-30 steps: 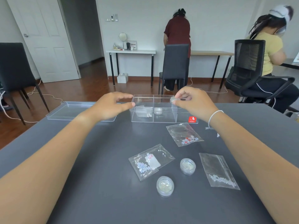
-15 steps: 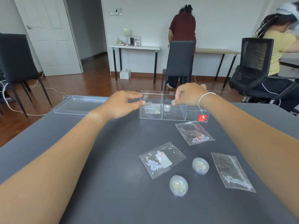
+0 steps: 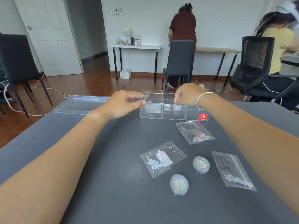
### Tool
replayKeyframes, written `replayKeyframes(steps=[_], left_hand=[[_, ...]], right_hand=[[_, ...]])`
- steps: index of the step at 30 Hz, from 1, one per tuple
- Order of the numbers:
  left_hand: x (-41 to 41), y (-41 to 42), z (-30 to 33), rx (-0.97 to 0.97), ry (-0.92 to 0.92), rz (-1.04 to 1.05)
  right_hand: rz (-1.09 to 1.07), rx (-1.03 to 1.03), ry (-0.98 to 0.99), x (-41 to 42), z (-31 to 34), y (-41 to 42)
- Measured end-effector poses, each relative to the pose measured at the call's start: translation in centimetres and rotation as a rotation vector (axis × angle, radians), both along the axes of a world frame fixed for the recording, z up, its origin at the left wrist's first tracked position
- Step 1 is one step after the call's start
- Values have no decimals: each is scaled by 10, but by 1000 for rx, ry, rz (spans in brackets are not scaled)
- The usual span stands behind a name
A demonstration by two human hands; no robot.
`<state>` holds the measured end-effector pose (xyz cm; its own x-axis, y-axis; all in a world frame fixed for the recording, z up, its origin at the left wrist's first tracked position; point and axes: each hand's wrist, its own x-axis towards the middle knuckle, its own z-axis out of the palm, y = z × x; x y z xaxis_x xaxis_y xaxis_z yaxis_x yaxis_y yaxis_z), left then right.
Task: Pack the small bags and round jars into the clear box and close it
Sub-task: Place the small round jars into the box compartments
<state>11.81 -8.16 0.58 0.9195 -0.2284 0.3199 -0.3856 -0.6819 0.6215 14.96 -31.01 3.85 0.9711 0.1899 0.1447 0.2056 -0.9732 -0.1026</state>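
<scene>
1. The clear box (image 3: 174,113) stood near the table's (image 3: 113,159) far edge, two jars in its middle compartment.
2. The left hand (image 3: 123,103) steadied its left end, fingers spread.
3. The right hand (image 3: 188,96) hovered above, grip hidden.
4. The lid (image 3: 80,105) lay left; three bags and two jars waited nearer.

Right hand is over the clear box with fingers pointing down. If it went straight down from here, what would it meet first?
Most likely the round jar in the middle compartment of the clear box, just below the right hand. A second jar sits beside it; depth makes the exact line uncertain.
</scene>
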Motion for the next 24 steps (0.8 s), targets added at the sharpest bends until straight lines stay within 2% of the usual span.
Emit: replayKeyframes(steps=[6, 13, 18, 24], left_hand=[[1, -1, 0, -5, -8, 10], [-1, -2, 1, -22, -14, 31], [-17, -10, 6, 30, -129, 36], [-61, -33, 17, -55, -166, -86]], right_hand=[[88, 218, -171, -32, 4, -15], [245, 409, -169, -91, -6, -28], [337, 547, -47, -125, -19, -36], [444, 576, 111, -155, -30, -40]])
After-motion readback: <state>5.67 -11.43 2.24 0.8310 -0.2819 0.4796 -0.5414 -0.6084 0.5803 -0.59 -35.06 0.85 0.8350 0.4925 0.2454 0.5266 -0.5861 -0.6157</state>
